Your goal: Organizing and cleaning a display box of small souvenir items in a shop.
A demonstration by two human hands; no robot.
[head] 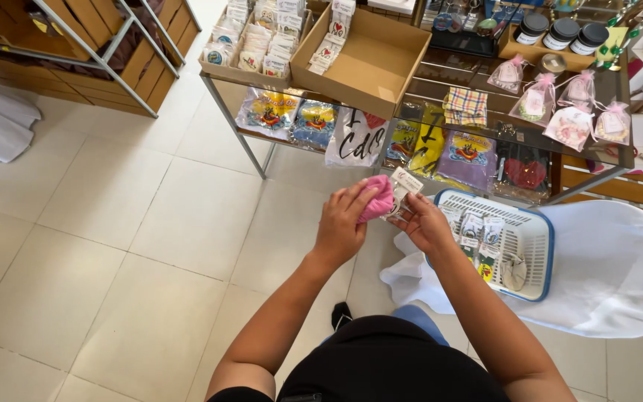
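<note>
Near the middle of the frame, the left hand [342, 219] is closed around a pink cloth [378, 198], its fingers curled over the soft, bunched fabric. The cloth's long axis runs diagonally, from lower left at the palm toward upper right, where it meets a small packet [404, 187]. The right hand [424, 221] pinches this packet from below; it looks like clear, glossy plastic with a white card at its top, tilted toward the upper right. The cloth is matte and slightly fuzzy, rounded at its free end.

Just right of the hands, a white slotted plastic basket [533, 237] with a blue rim rests on a chair draped in smooth white fabric [612, 275]; several small carded packets lie inside it. In the upper half of the frame, a glass-topped counter [440, 78] on a metal frame carries an open cardboard box [372, 63], sheer pink pouches [571, 123] and dark-lidded jars [562, 33]. The floor is pale square tile [113, 246].
</note>
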